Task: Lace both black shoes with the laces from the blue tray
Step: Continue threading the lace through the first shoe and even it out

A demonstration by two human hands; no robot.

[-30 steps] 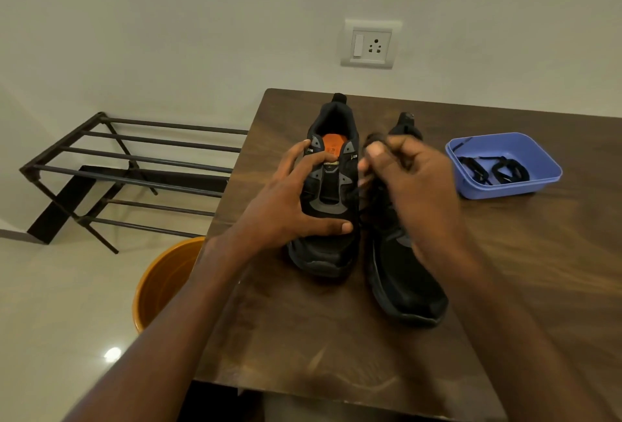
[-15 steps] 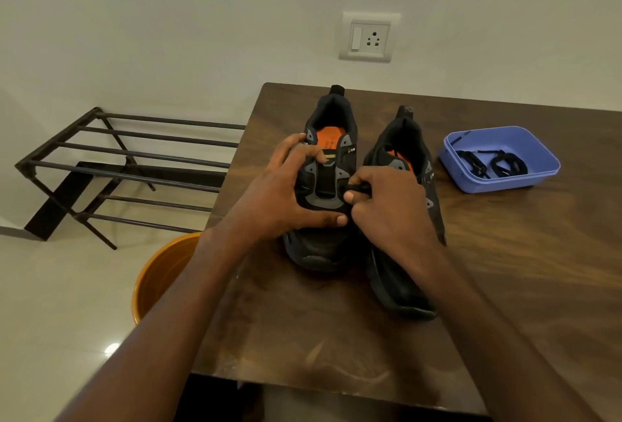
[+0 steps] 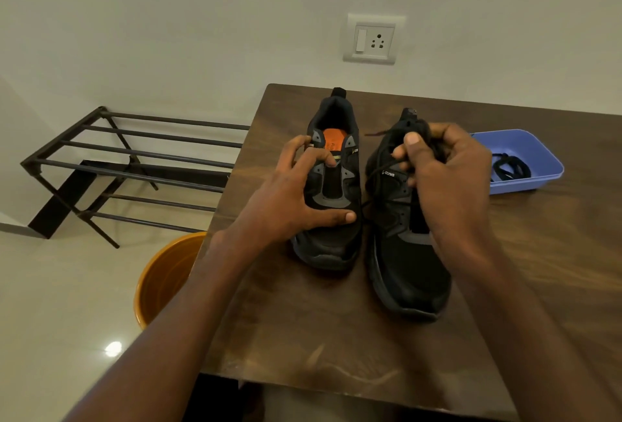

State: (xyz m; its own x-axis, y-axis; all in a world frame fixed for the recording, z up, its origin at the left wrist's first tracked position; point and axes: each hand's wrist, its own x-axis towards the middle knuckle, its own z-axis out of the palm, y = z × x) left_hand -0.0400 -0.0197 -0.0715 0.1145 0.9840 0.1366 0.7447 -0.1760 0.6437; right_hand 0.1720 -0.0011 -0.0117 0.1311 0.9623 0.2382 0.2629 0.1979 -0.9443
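A: Our right hand [image 3: 447,172] pinches a lace [image 3: 378,170] above the right shoe [image 3: 400,246]; the left hand [image 3: 296,199] curls over the left shoe [image 3: 333,246], holding it on the table [image 3: 303,320].

B: We judge the lacing barely begun: the lace runs to the left shoe's lowest eyelets, and no crossings show on either shoe.

A: Another lace [image 3: 508,169] lies in the blue tray [image 3: 535,152].

B: Our hand hides the right shoe's eyelets, and we cannot see where the lace ends.
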